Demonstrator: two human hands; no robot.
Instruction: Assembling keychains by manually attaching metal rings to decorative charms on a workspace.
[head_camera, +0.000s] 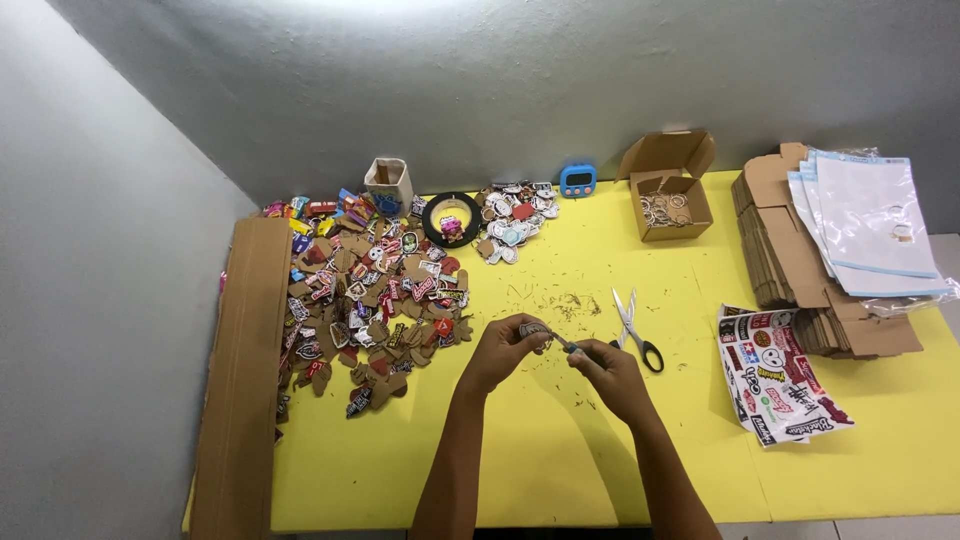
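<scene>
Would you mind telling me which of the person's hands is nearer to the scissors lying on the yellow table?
Right. The right hand sits just left of the scissors, almost touching the black handles; the left hand is farther left, beyond it.

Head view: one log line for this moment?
left hand: holds cutout | right hand: holds small tool at cutout | scissors: on table

Yellow tabletop (560, 440) against grey wall. On it: cutout pile (370, 300) left, cardboard strip (240, 380) along left edge, scissors (634, 328) centre, open box (668, 190), blue timer (577, 180), tape roll (451, 218), sticker sheet (775, 385), flat cartons (800, 260) right.
</scene>
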